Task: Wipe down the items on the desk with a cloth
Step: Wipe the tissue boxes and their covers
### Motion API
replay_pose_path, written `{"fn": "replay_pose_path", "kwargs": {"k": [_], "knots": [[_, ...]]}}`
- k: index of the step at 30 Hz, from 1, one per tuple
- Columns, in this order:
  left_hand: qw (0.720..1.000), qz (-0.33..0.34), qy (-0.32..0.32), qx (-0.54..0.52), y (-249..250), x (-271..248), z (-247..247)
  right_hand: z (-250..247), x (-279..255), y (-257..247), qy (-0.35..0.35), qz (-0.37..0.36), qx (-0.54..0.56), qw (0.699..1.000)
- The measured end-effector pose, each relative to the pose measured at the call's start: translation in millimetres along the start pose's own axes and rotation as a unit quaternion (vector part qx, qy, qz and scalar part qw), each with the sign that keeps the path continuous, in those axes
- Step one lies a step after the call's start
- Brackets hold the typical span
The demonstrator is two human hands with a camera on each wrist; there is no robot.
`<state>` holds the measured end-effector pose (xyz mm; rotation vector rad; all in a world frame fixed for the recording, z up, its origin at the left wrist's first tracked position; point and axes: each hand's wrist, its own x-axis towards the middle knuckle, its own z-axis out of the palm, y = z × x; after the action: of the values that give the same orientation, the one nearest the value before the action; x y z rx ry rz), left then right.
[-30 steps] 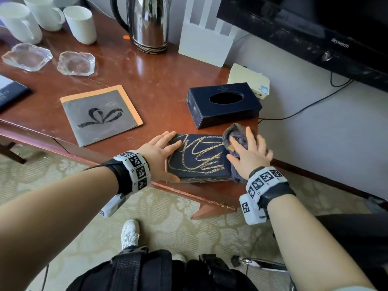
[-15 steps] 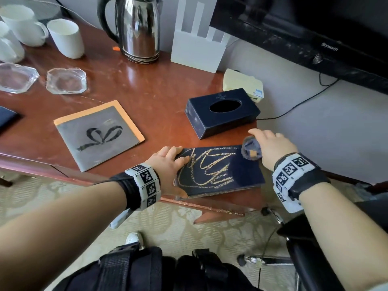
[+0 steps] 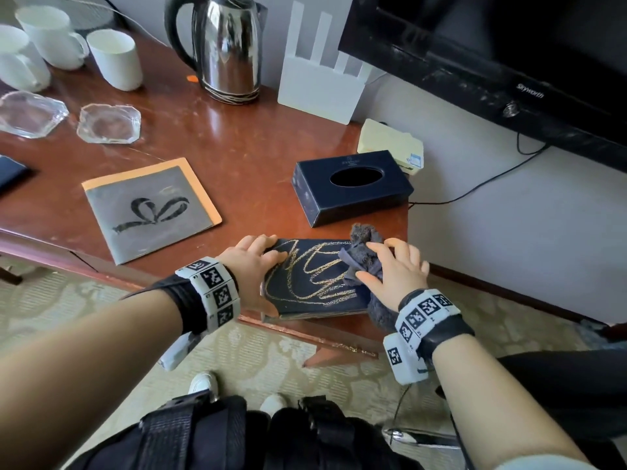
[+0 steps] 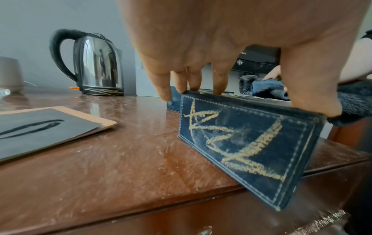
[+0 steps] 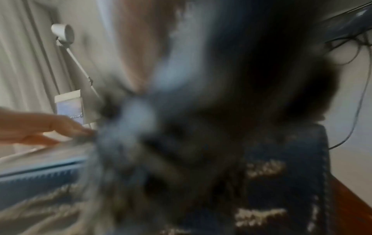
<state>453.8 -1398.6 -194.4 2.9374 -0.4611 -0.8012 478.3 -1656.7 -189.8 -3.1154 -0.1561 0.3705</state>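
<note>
A dark blue folder (image 3: 312, 283) scribbled with yellow chalk lies at the desk's front right corner, partly over the edge. My left hand (image 3: 263, 257) holds its left end. In the left wrist view the fingers (image 4: 179, 82) sit on the far edge and the thumb on the near corner of the folder (image 4: 241, 143). My right hand (image 3: 390, 269) holds a bunched grey cloth (image 3: 361, 252) and presses it on the folder's right part. The right wrist view is blurred, showing the cloth (image 5: 161, 143) over the folder (image 5: 281, 182).
The wooden desk (image 3: 237, 147) also holds a dark tissue box (image 3: 353, 188) just behind the folder, a grey card with a bow (image 3: 152, 212), two glass dishes (image 3: 108, 123), white cups (image 3: 115, 59), a steel kettle (image 3: 230, 49) and a white router (image 3: 322, 79). A TV (image 3: 492, 62) hangs at the right.
My right hand swept the cloth from the folder's near right part out past its far right corner, then came back onto the cover. The left hand kept its hold.
</note>
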Motion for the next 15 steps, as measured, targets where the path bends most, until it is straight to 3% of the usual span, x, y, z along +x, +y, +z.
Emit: {"fn": "replay_pose_path", "kwargs": {"k": [7, 10, 12, 14, 15], "knots": [[0.999, -0.037, 0.008, -0.030, 11.9, -1.9, 1.1, -17.1, 8.4, 8.6, -0.025, -0.045, 0.149, 0.988], [0.998, -0.053, 0.009, -0.035, 13.8, 0.2, 1.8, -45.7, 11.1, 16.2, 0.109, -0.050, 0.188, 0.975], [0.997, -0.060, 0.010, -0.038, 14.9, -0.1, 2.4, -56.1, 11.4, 20.1, 0.227, -0.081, 0.125, 0.962], [0.997, -0.066, 0.010, -0.040, 15.9, -0.3, 2.3, -50.2, 11.7, 20.1, 0.252, -0.146, 0.045, 0.956], [0.997, -0.068, 0.010, -0.040, 16.3, -0.1, 1.8, -39.5, 10.6, 19.0, 0.210, -0.185, 0.005, 0.960]]}}
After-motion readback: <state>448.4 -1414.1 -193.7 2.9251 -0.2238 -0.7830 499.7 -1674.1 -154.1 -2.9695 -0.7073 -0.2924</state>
